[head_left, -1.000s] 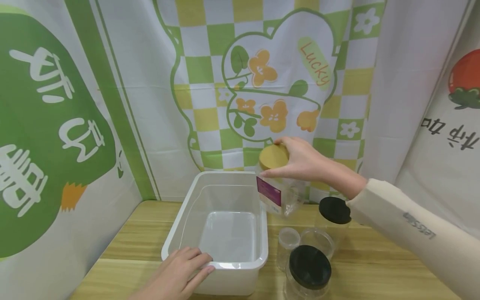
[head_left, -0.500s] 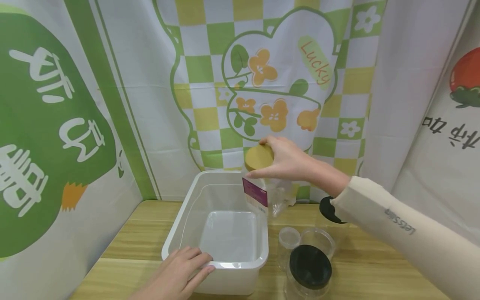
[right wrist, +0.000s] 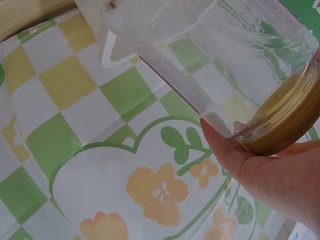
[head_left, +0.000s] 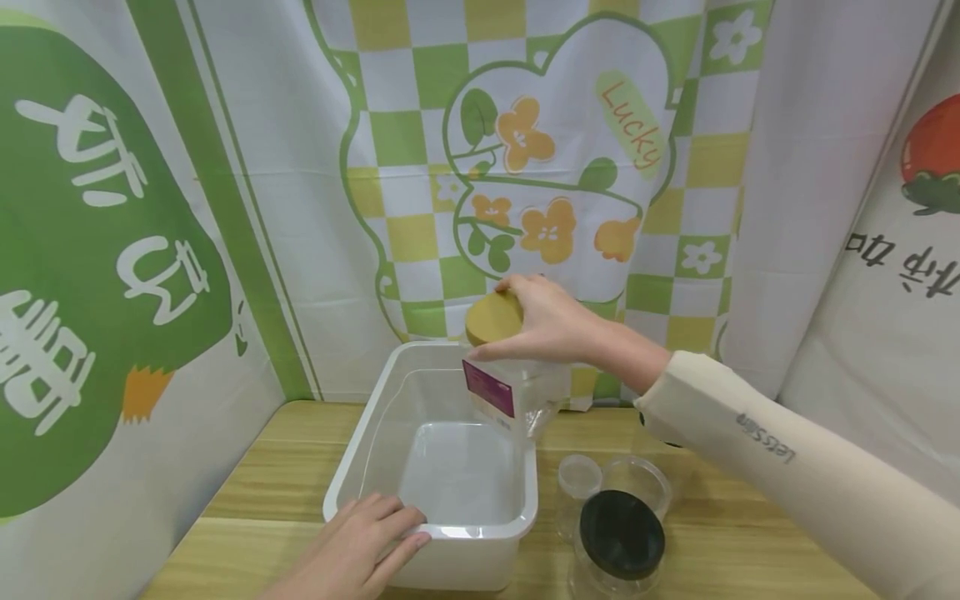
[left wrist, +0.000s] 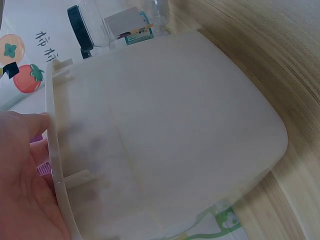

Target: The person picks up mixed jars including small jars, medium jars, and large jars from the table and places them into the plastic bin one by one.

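Observation:
My right hand (head_left: 551, 321) grips a clear plastic jar (head_left: 491, 392) around its yellow lid (head_left: 495, 318). The jar carries a purple-and-white label and tilts above the right rim of a white plastic basin (head_left: 352, 454). In the right wrist view my thumb and fingers hold the jar (right wrist: 225, 65) at the lid end. My left hand (head_left: 367, 542) holds the basin's near rim, fingers curled over it. The left wrist view shows that hand (left wrist: 25, 165) at the rim, beside the basin's outer wall (left wrist: 175, 125).
Right of the basin stand a jar with a black lid (head_left: 621, 533), a small clear jar (head_left: 579, 479) and a wider clear container (head_left: 637, 483). My right sleeve (head_left: 780, 450) largely hides another black-lidded jar. A patterned curtain (head_left: 420, 167) hangs behind the wooden table (head_left: 262, 467).
My right hand has carried the yellow-lidded jar leftward, from beside the basin to over its right rim. The left hand and basin have stayed put.

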`<state>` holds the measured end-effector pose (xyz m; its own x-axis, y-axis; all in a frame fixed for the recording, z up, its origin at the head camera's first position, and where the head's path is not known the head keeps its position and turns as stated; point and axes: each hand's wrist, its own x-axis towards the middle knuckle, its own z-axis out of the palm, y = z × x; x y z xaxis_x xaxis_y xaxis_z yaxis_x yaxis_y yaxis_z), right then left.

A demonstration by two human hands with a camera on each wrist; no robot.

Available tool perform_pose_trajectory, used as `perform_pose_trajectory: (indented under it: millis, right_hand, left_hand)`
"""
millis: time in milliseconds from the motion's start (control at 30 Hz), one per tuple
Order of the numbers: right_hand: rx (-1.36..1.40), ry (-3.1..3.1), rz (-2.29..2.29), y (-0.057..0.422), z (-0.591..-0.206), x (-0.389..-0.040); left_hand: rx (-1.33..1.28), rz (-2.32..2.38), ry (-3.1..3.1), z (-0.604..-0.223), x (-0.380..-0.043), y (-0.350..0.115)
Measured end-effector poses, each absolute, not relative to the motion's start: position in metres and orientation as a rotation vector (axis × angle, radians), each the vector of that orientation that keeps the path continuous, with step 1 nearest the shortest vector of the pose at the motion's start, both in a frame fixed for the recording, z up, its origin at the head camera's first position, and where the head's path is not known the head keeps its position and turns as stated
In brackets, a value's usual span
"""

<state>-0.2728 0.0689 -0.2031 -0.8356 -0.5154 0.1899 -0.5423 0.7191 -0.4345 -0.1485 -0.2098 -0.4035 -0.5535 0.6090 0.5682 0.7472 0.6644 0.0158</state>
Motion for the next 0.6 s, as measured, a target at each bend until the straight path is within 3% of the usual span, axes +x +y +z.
perform_pose_trajectory:
  millis: [600]
  right_hand:
    - [0.900, -2.874, 0.788, 0.036, -0.207, -0.273]
  left_hand:
    - [-1.028, -0.342, -2.358, -0.402, -0.146, -0.209]
